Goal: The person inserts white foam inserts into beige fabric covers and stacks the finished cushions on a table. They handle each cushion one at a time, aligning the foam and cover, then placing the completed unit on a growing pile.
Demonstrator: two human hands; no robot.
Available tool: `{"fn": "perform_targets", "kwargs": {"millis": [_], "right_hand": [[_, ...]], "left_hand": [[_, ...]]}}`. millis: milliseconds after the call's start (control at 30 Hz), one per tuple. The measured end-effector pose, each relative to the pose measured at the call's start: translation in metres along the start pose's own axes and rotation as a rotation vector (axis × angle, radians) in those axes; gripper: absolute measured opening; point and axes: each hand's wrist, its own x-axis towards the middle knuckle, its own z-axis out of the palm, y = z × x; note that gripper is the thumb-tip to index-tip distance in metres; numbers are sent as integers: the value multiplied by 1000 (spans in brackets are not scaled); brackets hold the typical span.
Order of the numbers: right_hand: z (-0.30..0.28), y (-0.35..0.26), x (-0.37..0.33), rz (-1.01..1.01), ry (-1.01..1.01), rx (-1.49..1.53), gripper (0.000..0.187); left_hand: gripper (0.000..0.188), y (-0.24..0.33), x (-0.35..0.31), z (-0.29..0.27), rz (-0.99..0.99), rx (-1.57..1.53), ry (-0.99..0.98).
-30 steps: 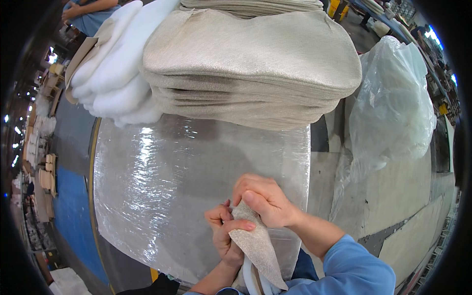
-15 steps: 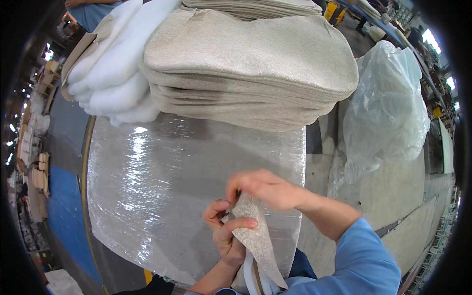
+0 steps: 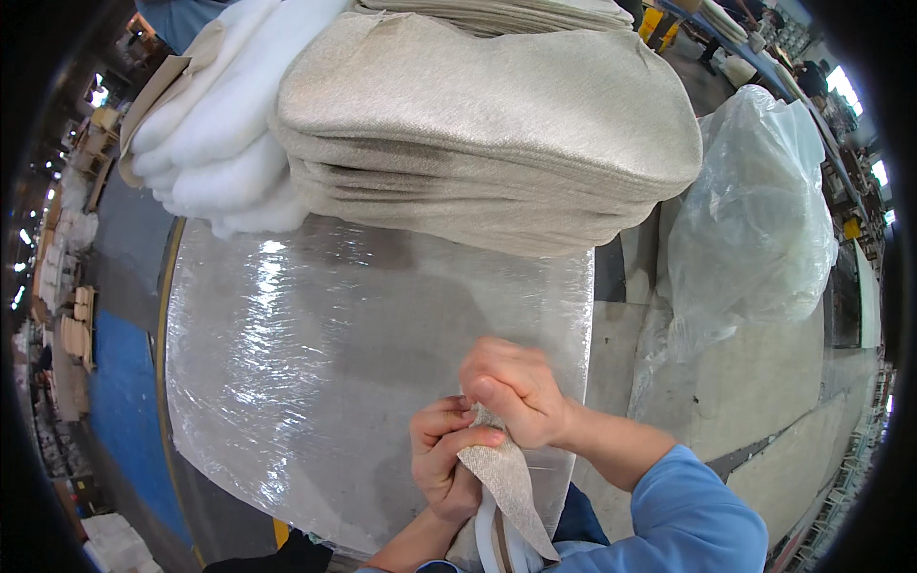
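Note:
A beige woven fabric piece [image 3: 503,470] with a white padded layer [image 3: 488,535] beneath it hangs against my body at the lower middle. My left hand [image 3: 447,460] pinches its upper end, thumb on the front and fingers curled behind. Just above, my right hand [image 3: 516,387] is closed in a fist at the tip of the fabric. What its fingers hold is hidden; a bit of the fabric shows right below it. Both hands are over the near right part of a table covered in clear plastic film [image 3: 315,363].
A thick stack of beige fabric covers [image 3: 487,105] spans the table's far side, with white padding pieces [image 3: 215,153] on its left. A large translucent plastic bag [image 3: 750,220] stands right of the table. Blue floor [image 3: 134,411] lies to the left.
My right hand has turned from fingers bent over the fabric's tip into a closed fist, slightly farther right and lower. My left hand keeps its pinch, and the fabric's top looks more bunched.

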Motion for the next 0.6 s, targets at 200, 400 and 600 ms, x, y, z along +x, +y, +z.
{"fn": "perform_targets", "kwargs": {"millis": [200, 400, 600], "right_hand": [[-12, -13, 23, 71, -268, -141, 24], [-12, 33, 10, 350, -229, 372, 49], [22, 78, -26, 567, -37, 326, 77]], "left_hand": [[9, 3, 2, -3, -40, -8, -7], [6, 6, 2, -14, -11, 36, -10], [9, 7, -14, -24, -11, 41, 20]]}}
